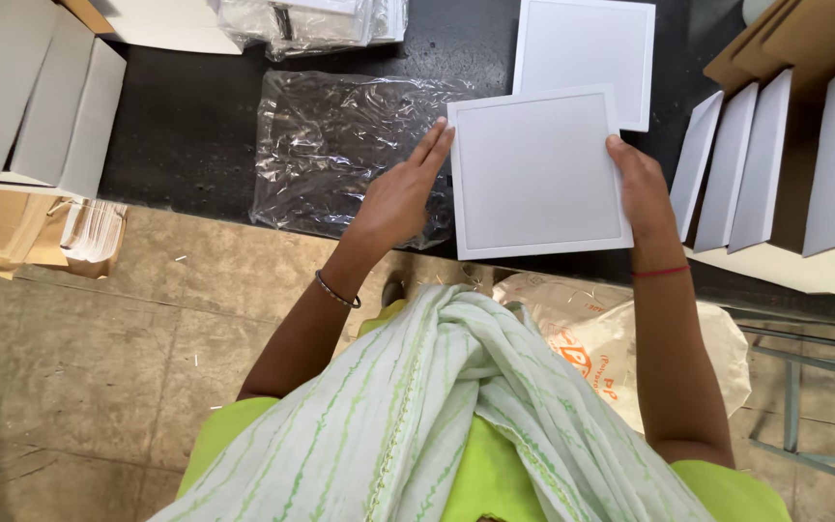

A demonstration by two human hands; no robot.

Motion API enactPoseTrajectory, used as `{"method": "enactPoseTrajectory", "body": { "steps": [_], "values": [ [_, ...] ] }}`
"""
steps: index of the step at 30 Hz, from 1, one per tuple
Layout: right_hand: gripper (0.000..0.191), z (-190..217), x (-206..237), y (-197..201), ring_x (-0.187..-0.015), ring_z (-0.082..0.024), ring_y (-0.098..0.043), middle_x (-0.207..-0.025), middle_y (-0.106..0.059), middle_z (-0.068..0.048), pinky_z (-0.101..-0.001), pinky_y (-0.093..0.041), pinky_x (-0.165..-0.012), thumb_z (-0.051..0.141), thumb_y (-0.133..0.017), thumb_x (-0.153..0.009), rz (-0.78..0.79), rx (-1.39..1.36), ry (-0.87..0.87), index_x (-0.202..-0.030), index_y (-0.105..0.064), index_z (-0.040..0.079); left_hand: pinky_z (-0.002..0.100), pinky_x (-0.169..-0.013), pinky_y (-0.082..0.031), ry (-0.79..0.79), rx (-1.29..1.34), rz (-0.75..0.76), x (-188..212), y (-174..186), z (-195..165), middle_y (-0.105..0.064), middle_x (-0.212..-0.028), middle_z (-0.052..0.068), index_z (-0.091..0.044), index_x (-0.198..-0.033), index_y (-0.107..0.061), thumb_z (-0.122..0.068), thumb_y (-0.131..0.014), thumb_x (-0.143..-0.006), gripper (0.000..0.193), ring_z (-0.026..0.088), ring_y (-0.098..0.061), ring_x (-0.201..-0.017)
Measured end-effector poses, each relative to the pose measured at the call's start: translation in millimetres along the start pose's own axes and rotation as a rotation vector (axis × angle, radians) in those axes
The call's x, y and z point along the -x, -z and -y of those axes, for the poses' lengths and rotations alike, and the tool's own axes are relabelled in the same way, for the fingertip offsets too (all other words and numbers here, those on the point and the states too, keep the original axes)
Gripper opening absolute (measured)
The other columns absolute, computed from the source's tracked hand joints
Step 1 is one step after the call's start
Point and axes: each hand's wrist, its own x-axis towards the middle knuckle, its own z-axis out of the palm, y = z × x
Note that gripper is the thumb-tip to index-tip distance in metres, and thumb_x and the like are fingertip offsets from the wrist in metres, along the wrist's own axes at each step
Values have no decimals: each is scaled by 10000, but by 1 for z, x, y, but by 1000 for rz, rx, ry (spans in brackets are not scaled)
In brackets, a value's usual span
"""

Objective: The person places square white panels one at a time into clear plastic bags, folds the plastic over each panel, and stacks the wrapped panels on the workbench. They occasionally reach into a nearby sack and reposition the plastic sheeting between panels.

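A square white panel (538, 172) is held flat above the near edge of the black counter (186, 126), left hand (403, 193) on its left edge, right hand (642, 188) on its right. A clear plastic bag (335, 145) lies just left. A second white panel (587, 53) lies beyond. White boxes (775, 164) stand at right.

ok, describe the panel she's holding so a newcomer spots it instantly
On the black table, right of the clear plastic bag, a white square panel sits between the left hand and right hand. Unlike the second panel behind, it is tilted and gripped at both edges.
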Motion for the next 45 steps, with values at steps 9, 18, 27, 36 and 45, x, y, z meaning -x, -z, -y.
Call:
{"method": "enactPoseTrajectory", "body": {
  "steps": [9,18,27,36,45],
  "values": [
    [439,0,14,-33,-983,-120,-686,-1098,-732,-75,-244,-546,-882,348,-532,-1057,-103,-100,53,-1214,-673,-37,447,-759,-559,-16,77,60,7,-4,-7,-113,-1713,63,-124,-1633,-98,134,-589,-634,1143,371,-665,-1053],
    [375,-18,34,-55,-808,-49,-557,-929,-646,2,-223,-480,-702,361,-545,-1105,-50,-89,166,-1101,-669,7,453,-803,-567,83,172,126,-14,8,-14,-110,-1722,42,-96,-1629,-114,101,-509,-754,980,368,-715,-958],
    [290,-23,64,-79,-878,-87,-662,-1021,-689,-29,-266,-569,-755,267,-528,-1093,-55,-407,38,-1187,-620,8,466,-735,-567,-36,129,87,-29,-28,-43,-127,-1724,98,-41,-1619,-128,41,-571,-796,938,400,-721,-916],
    [269,-78,48,-90,-855,-165,-528,-1018,-532,-95,-323,-476,-677,199,-594,-1170,19,-169,80,-1311,-516,-16,486,-750,-572,-276,248,128,-23,-52,-96,-147,-1721,89,-62,-1610,-166,30,-609,-766,958,407,-713,-978],
    [503,-89,33,-96,-1355,-339,-529,-1473,-541,-215,-520,-459,-1115,221,-496,-1079,98,702,632,-1550,-394,76,478,-1015,-505,-393,604,309,24,-21,-89,-116,-1758,80,-153,-1655,-211,42,-590,-854,908,332,-585,-1343]
  ]
}}
